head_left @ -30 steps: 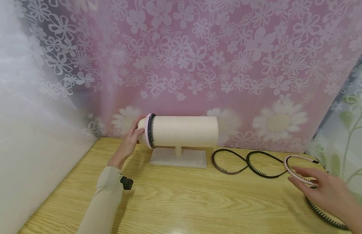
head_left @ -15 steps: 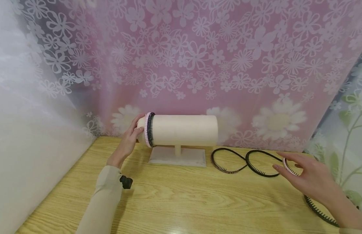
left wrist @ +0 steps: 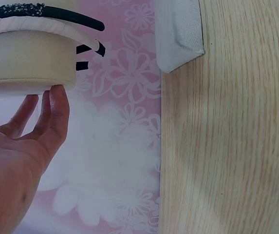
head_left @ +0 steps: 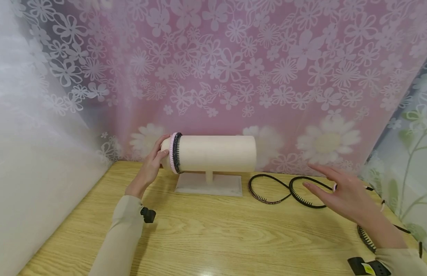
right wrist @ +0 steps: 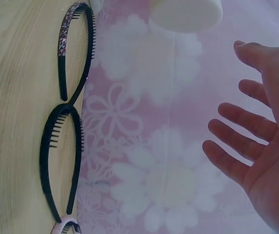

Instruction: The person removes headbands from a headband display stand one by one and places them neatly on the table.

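My left hand [head_left: 147,168] grips the left end of a cream cylindrical headband stand [head_left: 216,153], thumb in front; its fingers touch the end rim in the left wrist view. Beside that hand, a pink headband [left wrist: 61,28] and a black one with a glittery top [left wrist: 12,10] sit side by side on the cylinder. My right hand [head_left: 348,195] hovers over the table's right side, fingers spread, holding nothing. Below it lie a speckled headband [right wrist: 64,39], a plain black toothed headband [right wrist: 44,161] and a pink headband [right wrist: 61,226], mostly hidden behind the hand in the head view.
Another black toothed headband [head_left: 364,237] lies at the right under my forearm. The stand's pale rectangular base [head_left: 189,186] rests on the wooden table [head_left: 213,234]. Close behind hangs a pink flowered curtain [head_left: 206,92], with white sheeting [head_left: 37,153] on the left.
My right hand has moved left and up from over the pink headband at the right, its fingers spreading wider. My left hand stays on the stand's end.
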Motion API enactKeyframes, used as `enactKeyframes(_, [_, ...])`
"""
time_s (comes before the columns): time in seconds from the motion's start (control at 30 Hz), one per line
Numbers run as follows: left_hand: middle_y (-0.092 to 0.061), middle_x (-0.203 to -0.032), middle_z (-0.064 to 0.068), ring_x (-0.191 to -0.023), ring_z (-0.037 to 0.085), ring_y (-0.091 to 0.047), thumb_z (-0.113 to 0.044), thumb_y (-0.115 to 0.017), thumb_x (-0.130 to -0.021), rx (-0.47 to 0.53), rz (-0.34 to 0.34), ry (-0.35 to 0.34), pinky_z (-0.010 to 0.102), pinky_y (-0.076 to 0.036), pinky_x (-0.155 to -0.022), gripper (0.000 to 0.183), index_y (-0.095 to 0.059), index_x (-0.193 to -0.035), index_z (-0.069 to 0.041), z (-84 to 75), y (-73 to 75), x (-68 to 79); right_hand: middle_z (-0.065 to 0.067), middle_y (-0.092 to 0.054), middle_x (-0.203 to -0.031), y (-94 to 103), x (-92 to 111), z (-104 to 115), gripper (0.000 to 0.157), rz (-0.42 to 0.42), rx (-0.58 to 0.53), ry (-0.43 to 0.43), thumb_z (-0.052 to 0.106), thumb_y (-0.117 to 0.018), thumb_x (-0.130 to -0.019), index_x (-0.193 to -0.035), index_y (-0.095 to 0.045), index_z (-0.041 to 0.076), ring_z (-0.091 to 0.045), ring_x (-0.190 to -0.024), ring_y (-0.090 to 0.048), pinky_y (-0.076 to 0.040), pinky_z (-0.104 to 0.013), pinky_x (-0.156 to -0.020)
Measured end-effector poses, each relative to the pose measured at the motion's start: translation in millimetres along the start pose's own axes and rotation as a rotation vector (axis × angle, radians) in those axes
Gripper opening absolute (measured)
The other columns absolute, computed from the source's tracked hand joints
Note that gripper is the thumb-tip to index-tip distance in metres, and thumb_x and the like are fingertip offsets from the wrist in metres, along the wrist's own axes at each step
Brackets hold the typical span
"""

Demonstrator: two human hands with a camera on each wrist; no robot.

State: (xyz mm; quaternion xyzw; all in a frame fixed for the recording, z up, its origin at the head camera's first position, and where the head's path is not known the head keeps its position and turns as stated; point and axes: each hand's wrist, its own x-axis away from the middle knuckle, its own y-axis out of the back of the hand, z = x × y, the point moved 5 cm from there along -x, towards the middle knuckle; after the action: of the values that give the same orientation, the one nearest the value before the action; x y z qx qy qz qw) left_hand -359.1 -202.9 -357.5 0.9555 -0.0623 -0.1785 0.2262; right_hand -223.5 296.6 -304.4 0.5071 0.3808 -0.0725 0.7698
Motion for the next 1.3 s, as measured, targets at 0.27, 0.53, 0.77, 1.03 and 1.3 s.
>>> enactKeyframes(0.27, [-0.037,-0.163,0.004,-0.123,0.037,-0.055,-0.052,-0.034,-0.109,-0.011,0.003,0.005,0.050,-0.052,-0.089,0.053,-0.023,-0.160,-0.044,1.7,0.5,-0.2,-0.013,-0.070,-0.130,-10.6,-17,11,0.067,0.009,-0.041,0.023,0.015,-0.088,-0.078,-0.141,-0.064,0.019,-0.032,-0.106,-0.069,-0.044,-0.012,-0.083])
enactKeyframes(0.53, [-0.036,-0.163,0.005,-0.126,0.037,-0.054,-0.051,-0.034,-0.110,-0.005,0.004,0.003,0.051,-0.052,-0.090,0.053,-0.023,-0.161,-0.043,2.5,0.2,-0.4,-0.017,-0.068,-0.132,-19.4,-35,25,0.069,-0.006,-0.061,0.080,0.016,-0.089,-0.076,-0.141,-0.064,0.017,-0.029,-0.088,-0.072,-0.056,-0.052,-0.078])
enactKeyframes(0.77, [-0.036,-0.163,0.004,-0.126,0.038,-0.054,-0.052,-0.034,-0.109,-0.001,0.008,-0.005,0.055,-0.052,-0.091,0.054,-0.022,-0.161,-0.043,2.6,0.1,0.1,-0.016,-0.063,-0.140,-26.3,-48,33,0.069,0.019,-0.073,0.071,0.024,-0.087,-0.081,-0.144,-0.061,0.020,-0.042,-0.119,-0.064,-0.054,-0.061,-0.087])
enactKeyframes(1.03, [-0.035,-0.164,0.004,-0.127,0.038,-0.053,-0.051,-0.034,-0.109,-0.003,0.009,-0.004,0.055,-0.052,-0.092,0.053,-0.022,-0.161,-0.044,1.4,0.2,1.1,-0.021,-0.057,-0.146,-38.4,-61,40,0.075,0.075,-0.108,0.055,0.026,-0.086,-0.083,-0.150,-0.053,0.019,-0.045,-0.130,-0.056,-0.048,-0.066,-0.098])
enactKeyframes(1.3, [-0.035,-0.164,0.004,-0.128,0.037,-0.053,-0.051,-0.035,-0.110,0.006,0.012,-0.005,0.056,-0.052,-0.093,0.051,-0.023,-0.159,-0.049,2.7,0.3,0.4,-0.021,-0.051,-0.151,-49.2,-74,51,0.081,0.115,-0.148,0.061,0.029,-0.086,-0.083,-0.154,-0.048,0.018,-0.046,-0.136,-0.050,-0.043,-0.070,-0.103])
